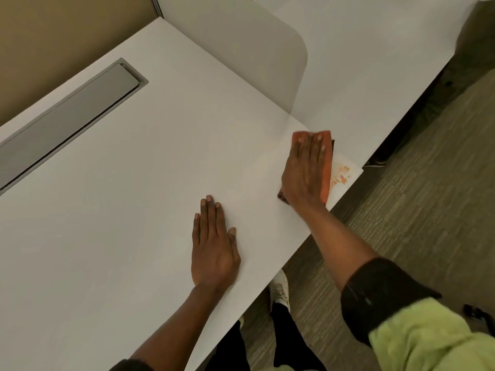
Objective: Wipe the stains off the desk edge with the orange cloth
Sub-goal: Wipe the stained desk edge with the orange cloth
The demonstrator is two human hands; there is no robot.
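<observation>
My right hand (304, 171) lies flat, fingers together, pressing the orange cloth (326, 180) onto the white desk (134, 183) near its right edge. The cloth shows above my fingertips and along the hand's right side. Just right of the cloth, orange stains (341, 174) smear the desk surface next to the corner of the edge. My left hand (214, 245) rests palm down on the desk, fingers spread, with nothing in it, to the left of and nearer than the right hand.
A grey cable-tray lid (67, 119) is set into the desk at the left. A rounded grey divider panel (254, 54) stands at the back between this desk and the adjoining one (375, 62). Carpeted floor (415, 210) and my white shoe (280, 290) lie below the edge.
</observation>
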